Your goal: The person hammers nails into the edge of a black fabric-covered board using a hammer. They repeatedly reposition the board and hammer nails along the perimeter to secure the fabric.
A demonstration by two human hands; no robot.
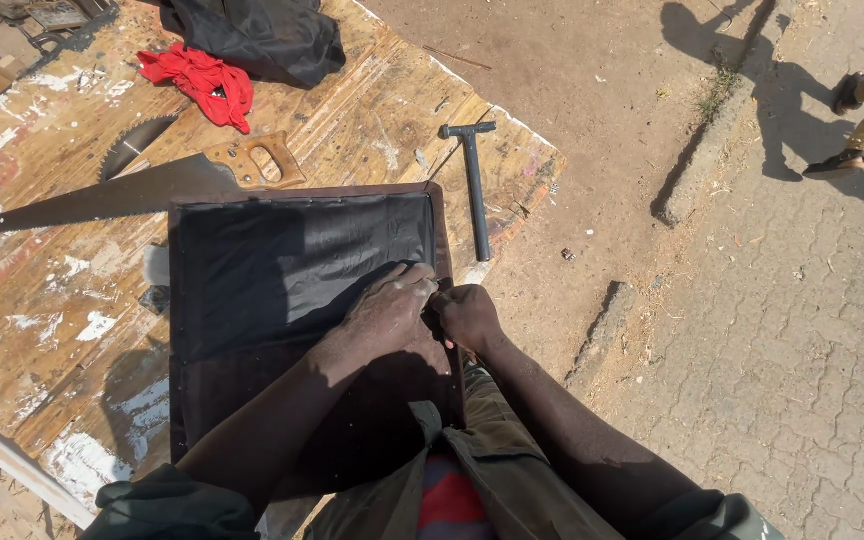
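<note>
Hard sunlight lit the scene brightly, casting crisp dark shadows across the paint-stained wooden worktable (42,300) (and the paved ground (802,330)). Focus stayed sharp, without glare.

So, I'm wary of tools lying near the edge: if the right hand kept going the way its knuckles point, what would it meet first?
Probably the left hand, already touching the right hand; beyond lies the black-covered panel.

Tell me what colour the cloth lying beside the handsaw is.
The cloth is red, seen in the head view.
</note>
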